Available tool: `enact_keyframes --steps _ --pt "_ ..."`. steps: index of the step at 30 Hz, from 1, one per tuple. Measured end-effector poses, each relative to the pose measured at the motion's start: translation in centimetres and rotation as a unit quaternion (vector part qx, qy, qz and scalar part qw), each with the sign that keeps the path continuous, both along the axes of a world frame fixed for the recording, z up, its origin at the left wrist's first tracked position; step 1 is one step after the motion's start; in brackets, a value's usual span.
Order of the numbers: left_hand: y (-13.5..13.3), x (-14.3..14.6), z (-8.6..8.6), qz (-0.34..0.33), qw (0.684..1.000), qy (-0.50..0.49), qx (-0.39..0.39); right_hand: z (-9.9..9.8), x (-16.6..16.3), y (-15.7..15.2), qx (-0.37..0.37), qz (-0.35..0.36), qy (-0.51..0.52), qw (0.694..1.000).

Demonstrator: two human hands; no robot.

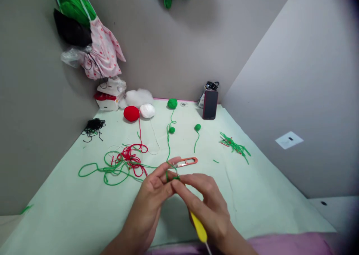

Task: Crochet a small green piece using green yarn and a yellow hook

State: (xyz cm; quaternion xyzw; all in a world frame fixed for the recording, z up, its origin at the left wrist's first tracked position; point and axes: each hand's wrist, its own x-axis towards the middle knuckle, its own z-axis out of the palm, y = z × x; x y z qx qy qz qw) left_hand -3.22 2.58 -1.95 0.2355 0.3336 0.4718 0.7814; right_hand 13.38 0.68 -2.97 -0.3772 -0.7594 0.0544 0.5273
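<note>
While the left hand pinches a green yarn loop just in front of the orange snips, the right hand closes its fingers around a yellow-handled hook; steady strand tension seems key

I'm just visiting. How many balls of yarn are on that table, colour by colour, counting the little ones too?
Red yarn ball: 1
White yarn ball: 1
Large green yarn ball: 1
Small green balls: 2
Total: 5
</note>
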Motion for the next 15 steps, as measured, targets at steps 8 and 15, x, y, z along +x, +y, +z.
enact_keyframes --steps 8,15 --pt "0.2 -0.3 0.2 0.023 0.998 0.056 0.033 1.0 -0.5 1.2 -0.173 0.080 0.284 0.940" --pt "-0.3 -0.5 0.1 0.004 0.987 0.122 0.100 0.2 -0.4 1.6 -0.249 0.091 0.360 0.894"
